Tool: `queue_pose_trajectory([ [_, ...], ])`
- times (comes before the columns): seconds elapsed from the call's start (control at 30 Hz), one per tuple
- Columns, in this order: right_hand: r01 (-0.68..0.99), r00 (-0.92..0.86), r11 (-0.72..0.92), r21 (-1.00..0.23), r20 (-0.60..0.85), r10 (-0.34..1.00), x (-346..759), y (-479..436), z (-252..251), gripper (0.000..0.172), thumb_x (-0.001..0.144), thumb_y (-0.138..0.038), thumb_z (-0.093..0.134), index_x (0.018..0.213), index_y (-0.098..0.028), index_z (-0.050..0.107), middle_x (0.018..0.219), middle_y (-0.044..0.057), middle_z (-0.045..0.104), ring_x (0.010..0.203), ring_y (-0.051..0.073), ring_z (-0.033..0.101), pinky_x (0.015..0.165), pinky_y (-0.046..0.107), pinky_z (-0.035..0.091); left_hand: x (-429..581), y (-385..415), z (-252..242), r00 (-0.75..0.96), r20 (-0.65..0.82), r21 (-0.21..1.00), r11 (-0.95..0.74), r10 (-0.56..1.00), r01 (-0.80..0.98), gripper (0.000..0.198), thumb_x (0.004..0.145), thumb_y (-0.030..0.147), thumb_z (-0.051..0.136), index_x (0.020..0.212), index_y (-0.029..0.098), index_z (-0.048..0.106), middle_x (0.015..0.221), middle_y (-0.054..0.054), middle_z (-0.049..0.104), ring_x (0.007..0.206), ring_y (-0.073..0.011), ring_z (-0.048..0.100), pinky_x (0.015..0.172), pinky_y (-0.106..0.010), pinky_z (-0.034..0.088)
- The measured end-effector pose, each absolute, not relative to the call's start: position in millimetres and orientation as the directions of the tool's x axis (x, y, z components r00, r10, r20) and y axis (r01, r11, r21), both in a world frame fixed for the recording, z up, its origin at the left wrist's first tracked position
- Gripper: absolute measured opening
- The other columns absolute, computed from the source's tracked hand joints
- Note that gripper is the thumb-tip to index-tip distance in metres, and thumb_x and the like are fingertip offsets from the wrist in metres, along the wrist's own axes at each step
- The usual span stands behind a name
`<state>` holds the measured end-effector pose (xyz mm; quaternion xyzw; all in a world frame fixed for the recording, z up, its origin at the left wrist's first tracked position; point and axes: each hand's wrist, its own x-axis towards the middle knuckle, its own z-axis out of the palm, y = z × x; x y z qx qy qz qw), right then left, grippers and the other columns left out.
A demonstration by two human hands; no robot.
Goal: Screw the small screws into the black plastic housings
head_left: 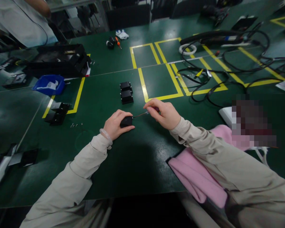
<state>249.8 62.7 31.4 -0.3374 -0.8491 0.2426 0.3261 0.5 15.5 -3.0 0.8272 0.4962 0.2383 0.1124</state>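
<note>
Fingers and thumb of the left hand (115,124) pinch a small black box (126,122) by its opposite sides, at the green table (142,171); whether the box rests on the surface or is slightly lifted, I cannot tell. A pale bracelet (106,134) circles the left wrist. The right hand (165,114), to the right of the box, has its thumb and fingertips pressed together around the handle of a thin screwdriver (140,115), whose shaft runs leftward to the box. Its tip is at the box's right end; any contact is too small to tell.

Just beyond the box stand two black pieces (126,93), close together. Left of the box lie several small screws (72,125), and farther left, some black parts (55,117). Well beyond the box and leftward, a blue bin (46,90) holds something pale. Nearer the person and right of the box is a folded pink cloth (197,179). Far beyond the box, rightward, black cables (211,37) sprawl across yellow tape outlines (143,86).
</note>
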Motion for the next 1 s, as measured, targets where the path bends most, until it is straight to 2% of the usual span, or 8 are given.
queue_pose_trajectory([
  [0.13,0.404,-0.543,0.68,-0.612,0.438,0.717,250.0,63.7,29.3,0.023,0.093,-0.025,0.044,0.109,-0.016,0.057,0.07,-0.002,0.057,0.06,0.01,0.054,0.064,0.023,0.039,0.5,15.5,-3.1,0.393,0.285,0.428,-0.483,0.874,0.764,0.041,0.086,0.045,0.071,0.119,0.022,0.061,0.109,-0.007,0.062,0.104,-0.024,0.062,0.091,-0.038,0.052],
  [0.3,0.413,-0.541,0.642,-0.646,0.394,0.743,249.6,63.5,30.0,0.022,0.097,-0.036,0.045,0.097,-0.018,0.058,0.067,-0.003,0.056,0.056,0.009,0.051,0.061,0.022,0.037,0.9,15.3,-1.9,0.388,0.277,0.43,-0.475,0.879,0.768,0.041,0.086,0.045,0.072,0.118,0.023,0.061,0.109,-0.006,0.062,0.105,-0.0239,0.062,0.092,-0.038,0.051],
  [0.43,0.382,-0.544,0.661,-0.646,0.422,0.725,249.5,63.0,31.3,0.02,0.095,-0.025,0.043,0.107,-0.017,0.056,0.07,-0.003,0.056,0.057,0.009,0.051,0.062,0.023,0.038,0.8,15.2,-1.5,0.387,0.265,0.432,-0.468,0.883,0.771,0.04,0.086,0.045,0.071,0.118,0.023,0.061,0.11,-0.007,0.062,0.104,-0.0242,0.062,0.091,-0.038,0.051],
  [0.5,0.379,-0.541,0.663,-0.646,0.426,0.725,249.7,63.2,31.3,0.022,0.094,-0.026,0.044,0.111,-0.016,0.056,0.07,-0.003,0.055,0.058,0.01,0.052,0.063,0.023,0.038,0.7,15.1,-1.8,0.387,0.269,0.43,-0.47,0.882,0.771,0.041,0.086,0.045,0.071,0.118,0.023,0.061,0.109,-0.007,0.062,0.104,-0.0241,0.062,0.089,-0.037,0.051],
  [0.63,0.395,-0.546,0.64,-0.659,0.392,0.741,249.8,63.2,30.8,0.024,0.097,-0.034,0.044,0.101,-0.016,0.059,0.068,-0.002,0.056,0.056,0.01,0.051,0.062,0.024,0.037,0.8,15.3,-3.0,0.392,0.282,0.425,-0.48,0.876,0.767,0.041,0.086,0.045,0.071,0.119,0.022,0.061,0.11,-0.007,0.062,0.104,-0.0239,0.062,0.089,-0.037,0.051],
  [0.8,0.394,-0.537,0.668,-0.632,0.432,0.725,249.4,62.4,30.8,0.024,0.094,-0.025,0.044,0.112,-0.016,0.057,0.071,-0.003,0.057,0.06,0.01,0.054,0.065,0.023,0.039,0.9,15.3,-2.4,0.394,0.278,0.425,-0.48,0.876,0.767,0.042,0.086,0.044,0.072,0.118,0.021,0.061,0.109,-0.007,0.061,0.103,-0.0242,0.062,0.089,-0.037,0.051],
  [0.93,0.396,-0.544,0.659,-0.639,0.415,0.729,249.8,62.6,30.7,0.021,0.096,-0.033,0.046,0.102,-0.017,0.059,0.068,-0.003,0.057,0.058,0.009,0.053,0.062,0.022,0.038,1.0,15.1,-1.4,0.39,0.265,0.422,-0.47,0.882,0.775,0.041,0.086,0.044,0.072,0.118,0.022,0.061,0.11,-0.007,0.061,0.104,-0.0241,0.062,0.089,-0.037,0.051],
  [1.0,0.394,-0.545,0.662,-0.638,0.417,0.727,249.7,62.6,30.7,0.022,0.097,-0.031,0.044,0.104,-0.017,0.059,0.067,-0.004,0.055,0.056,0.009,0.051,0.062,0.022,0.037,1.0,15.0,-1.2,0.389,0.263,0.426,-0.468,0.883,0.774,0.041,0.086,0.044,0.071,0.119,0.022,0.061,0.11,-0.007,0.061,0.104,-0.0242,0.062,0.09,-0.038,0.051],
])
